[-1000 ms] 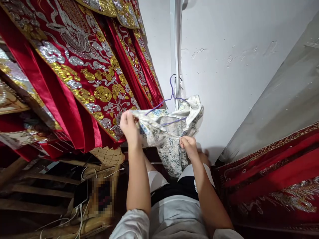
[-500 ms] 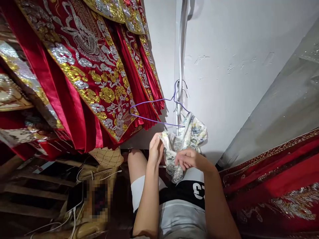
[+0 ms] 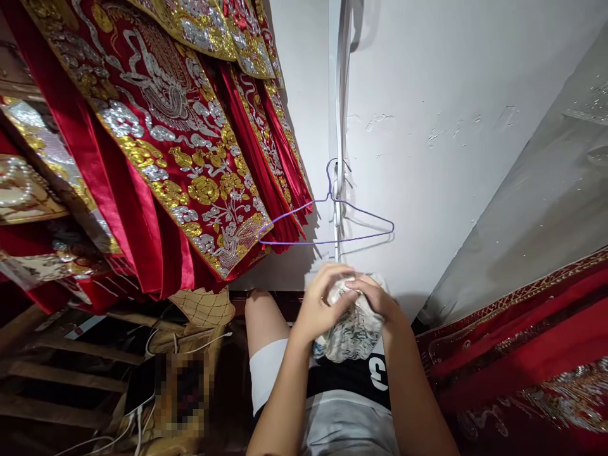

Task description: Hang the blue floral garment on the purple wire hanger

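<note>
A white garment with a floral print [image 3: 351, 332] is bunched up above my lap. My left hand [image 3: 323, 301] is closed on its upper left side, thumb pointing towards the other hand. On the upper right, my right hand [image 3: 377, 297] grips the same cloth, its fingers bent over the top edge. The hands nearly meet at the top of the bundle. A bare purple wire hanger [image 3: 327, 242] hangs from the white strip on the wall just above, apart from both hands.
Red costumes embroidered in gold and silver [image 3: 190, 152] hang at the left. A wooden slatted bench [image 3: 61, 367] carries a phone [image 3: 141, 383] with white cables. On the right are clear plastic sheeting [image 3: 522, 190] and another red embroidered cloth [image 3: 536, 342].
The floral garment has come off the hanger and down into a bundle between my hands. My hands have drawn closer together. The hanger now hangs bare and more level.
</note>
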Motion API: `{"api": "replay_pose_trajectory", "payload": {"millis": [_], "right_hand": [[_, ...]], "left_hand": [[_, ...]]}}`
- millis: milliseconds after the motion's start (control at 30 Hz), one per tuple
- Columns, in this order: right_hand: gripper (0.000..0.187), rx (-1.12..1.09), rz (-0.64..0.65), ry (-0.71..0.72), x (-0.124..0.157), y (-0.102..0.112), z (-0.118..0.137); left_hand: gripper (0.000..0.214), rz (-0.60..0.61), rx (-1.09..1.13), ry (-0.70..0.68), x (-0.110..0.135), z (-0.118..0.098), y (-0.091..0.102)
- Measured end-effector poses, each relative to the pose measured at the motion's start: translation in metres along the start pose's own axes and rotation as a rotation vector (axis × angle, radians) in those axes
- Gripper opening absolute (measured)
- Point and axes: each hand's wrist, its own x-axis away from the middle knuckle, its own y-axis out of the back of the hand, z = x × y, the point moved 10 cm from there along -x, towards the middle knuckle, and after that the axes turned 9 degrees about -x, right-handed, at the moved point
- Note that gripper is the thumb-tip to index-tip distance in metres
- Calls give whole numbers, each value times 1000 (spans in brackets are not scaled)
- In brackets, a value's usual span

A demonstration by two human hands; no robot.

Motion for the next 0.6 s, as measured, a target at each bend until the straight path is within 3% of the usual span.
{"api": "replay_pose_trajectory", "payload": {"millis": [33,100,233,333,400,467,533,600], "right_hand": [[31,-87,61,-66,0,-9,-3],[29,-207,171,-180,4,-26,-3],[22,-39,296,-270,12,-25,15],[14,246,275,-102,-6,4,48],[11,425,106,149,-29,31,76],[24,536,-113,355,-49,55,91],[41,612,-229,443,-67,65,86],[41,708,-217,446,-83,64,71]], "left_hand": [[35,-59,8,17,-5,8,9],[40,31,60,47,-15,26,7],[63,543,167,161,-7,62,-28],[64,784,53,233,20,81,-27],[55,772,-130,236,26,90,-5],[40,660,-392,248,21,98,30],[29,567,-688,291,14,104,65],[26,540,-922,365,9,111,91]]}}
